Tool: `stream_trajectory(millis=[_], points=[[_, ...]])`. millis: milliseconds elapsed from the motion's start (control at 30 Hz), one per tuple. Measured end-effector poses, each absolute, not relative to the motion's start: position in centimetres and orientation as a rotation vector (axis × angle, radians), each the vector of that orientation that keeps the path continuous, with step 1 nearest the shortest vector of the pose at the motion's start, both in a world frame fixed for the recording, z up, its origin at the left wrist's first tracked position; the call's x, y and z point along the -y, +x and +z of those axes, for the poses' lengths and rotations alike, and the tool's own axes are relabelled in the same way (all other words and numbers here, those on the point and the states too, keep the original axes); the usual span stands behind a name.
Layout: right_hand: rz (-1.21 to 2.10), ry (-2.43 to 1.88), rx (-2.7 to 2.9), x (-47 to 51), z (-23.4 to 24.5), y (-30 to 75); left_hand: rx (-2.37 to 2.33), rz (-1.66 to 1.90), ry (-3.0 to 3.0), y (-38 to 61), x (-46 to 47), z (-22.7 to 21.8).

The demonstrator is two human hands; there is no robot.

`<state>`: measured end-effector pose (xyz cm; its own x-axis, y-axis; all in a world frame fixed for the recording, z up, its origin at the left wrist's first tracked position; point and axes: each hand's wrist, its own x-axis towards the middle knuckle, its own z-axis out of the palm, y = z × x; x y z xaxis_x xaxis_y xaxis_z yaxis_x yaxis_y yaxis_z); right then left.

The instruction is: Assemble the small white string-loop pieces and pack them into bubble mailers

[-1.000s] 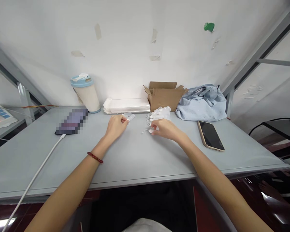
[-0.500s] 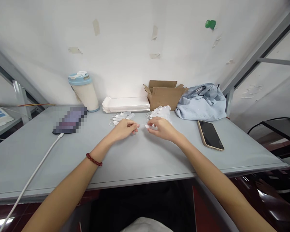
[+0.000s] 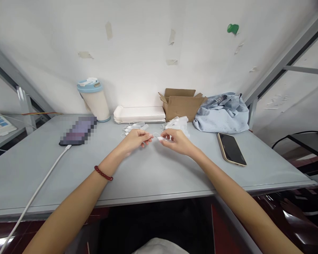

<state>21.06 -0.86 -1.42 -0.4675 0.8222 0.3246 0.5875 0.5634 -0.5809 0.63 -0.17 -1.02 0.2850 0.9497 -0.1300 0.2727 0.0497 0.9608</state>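
My left hand (image 3: 135, 139) and my right hand (image 3: 176, 140) meet above the middle of the grey table (image 3: 153, 173). Both pinch one small white part with a thin wire (image 3: 157, 136) that spans the gap between their fingertips. A few small white pieces (image 3: 134, 127) lie on the table just behind my left hand. Behind my right hand sits a heap of the same white pieces in clear wrapping (image 3: 178, 123). A red bead bracelet (image 3: 103, 173) is on my left wrist.
At the back stand a cream tumbler with a blue lid (image 3: 94, 100), a stack of flat white trays (image 3: 139, 114), an open cardboard box (image 3: 182, 104) and a bundled blue cloth (image 3: 222, 113). A phone (image 3: 231, 149) lies right; another phone on a white cable (image 3: 78, 131) lies left.
My left hand left the small pieces at the back and came to the middle. My right hand lifted a white wired part off the table, and both hands now pinch it.
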Motion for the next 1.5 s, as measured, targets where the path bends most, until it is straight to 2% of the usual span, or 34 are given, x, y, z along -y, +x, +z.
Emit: stream_trajectory(millis=[833,1500], points=[[0.609,-1.119,2.220,1.2,-1.2,20.8,-1.053,0.727,1.211,0.5,-0.2,-1.9],[0.511,-1.086,2.278,1.3,-2.7,20.2,-1.168,0.800,1.408,1.4,0.4,-2.4]])
